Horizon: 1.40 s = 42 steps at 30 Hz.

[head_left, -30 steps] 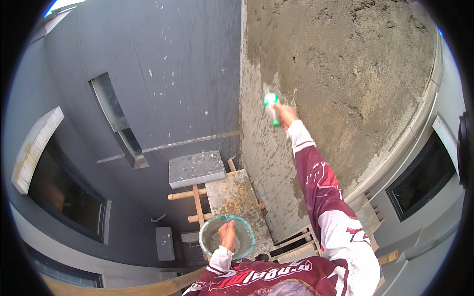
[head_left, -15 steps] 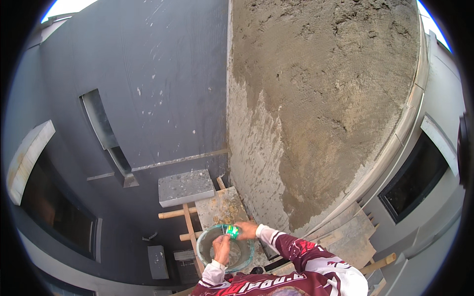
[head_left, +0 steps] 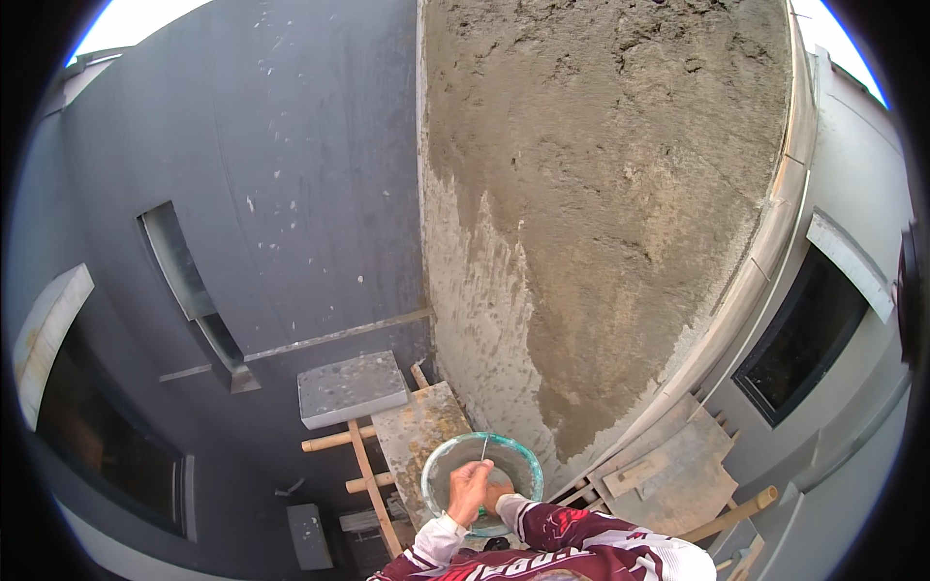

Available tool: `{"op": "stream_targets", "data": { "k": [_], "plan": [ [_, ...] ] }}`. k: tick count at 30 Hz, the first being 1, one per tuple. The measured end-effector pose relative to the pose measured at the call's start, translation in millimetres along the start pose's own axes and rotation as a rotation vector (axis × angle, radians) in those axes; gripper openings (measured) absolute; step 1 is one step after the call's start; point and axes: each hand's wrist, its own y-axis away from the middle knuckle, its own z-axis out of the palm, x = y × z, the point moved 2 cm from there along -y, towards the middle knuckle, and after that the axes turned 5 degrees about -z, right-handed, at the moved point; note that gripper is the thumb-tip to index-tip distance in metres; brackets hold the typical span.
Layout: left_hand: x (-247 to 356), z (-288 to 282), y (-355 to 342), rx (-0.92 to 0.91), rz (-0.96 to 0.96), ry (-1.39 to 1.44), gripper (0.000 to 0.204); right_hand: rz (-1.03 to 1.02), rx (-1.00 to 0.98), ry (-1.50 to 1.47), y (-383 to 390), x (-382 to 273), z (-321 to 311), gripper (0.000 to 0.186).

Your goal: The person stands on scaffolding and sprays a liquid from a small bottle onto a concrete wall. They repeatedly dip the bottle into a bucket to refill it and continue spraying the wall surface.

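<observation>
My left hand [head_left: 469, 486] is closed round the thin handle of a round grey bucket with a teal rim [head_left: 528, 465]. Just to its right, my right hand [head_left: 498, 497] reaches down into the bucket, partly hidden behind the left, with a bit of a green scoop [head_left: 481, 511] showing below its fingers. The bucket is at the near end of a stained board [head_left: 392, 426], below a wall [head_left: 610, 213] coated with rough, damp mortar at the top and right and paler at the lower left.
A grey block [head_left: 352, 387] sits at the board's far left, over bamboo poles [head_left: 325, 443]. A grey painted wall [head_left: 271, 174] rises at the left. More boards [head_left: 668, 484] and a bamboo pole [head_left: 736, 518] lie at the right. Dark windows [head_left: 804, 324] flank both sides.
My right hand has come down from the mortared wall into the bucket with the green scoop. The bucket has shifted right in view, and more of the walls' tops shows.
</observation>
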Motion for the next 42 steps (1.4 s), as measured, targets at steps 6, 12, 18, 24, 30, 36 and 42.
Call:
{"op": "stream_targets", "data": {
  "k": [6,12,18,24,30,36,42],
  "plan": [
    [-19,-12,-6,0.048,-0.007,0.006,0.020,-0.261,-0.114,-0.396,4,-12,-10,0.062],
    [-61,-59,-25,0.195,-0.091,0.051,0.018,-0.086,-0.003,-0.759,48,-19,-96,0.063],
    [-85,-95,-19,0.302,-0.152,0.007,0.026,0.127,0.265,-0.999,-9,42,-285,0.055],
    [-83,-113,-18,0.311,-0.138,-0.062,0.026,-0.059,0.815,-1.108,0,55,-481,0.044],
    [-80,-128,-26,0.301,-0.203,-0.184,0.025,0.005,0.534,-0.974,20,36,-296,0.058],
    [-95,-101,-44,0.125,-0.388,-0.227,0.019,0.501,0.123,-0.630,140,72,-39,0.084],
    [-141,-67,-64,-0.150,-0.530,-0.493,0.017,1.386,0.008,-0.831,334,58,111,0.080]
  ]
}}
